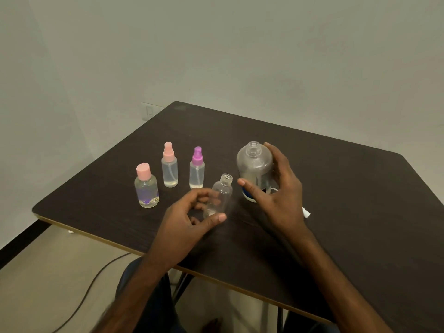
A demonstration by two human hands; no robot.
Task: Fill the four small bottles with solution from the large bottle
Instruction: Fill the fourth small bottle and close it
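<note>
The large clear bottle (253,164) stands uncapped on the dark table (336,200), with a blue-and-white label near its base. My right hand (276,188) wraps around it, thumb in front and fingers behind its shoulder. Just left of it stands a small clear bottle (222,191) with no cap, and my left hand (189,219) curls round its lower part with the thumb by its base. Three more small bottles stand capped to the left: one with a pink flip cap (146,188), one with a pink spray top (169,167), one with a purple spray top (197,169).
A small white piece (306,212) peeks out on the table behind my right wrist. The table's near edge runs diagonally below my forearms. A dark cable (91,282) lies on the floor at the left. A plain wall stands behind the table.
</note>
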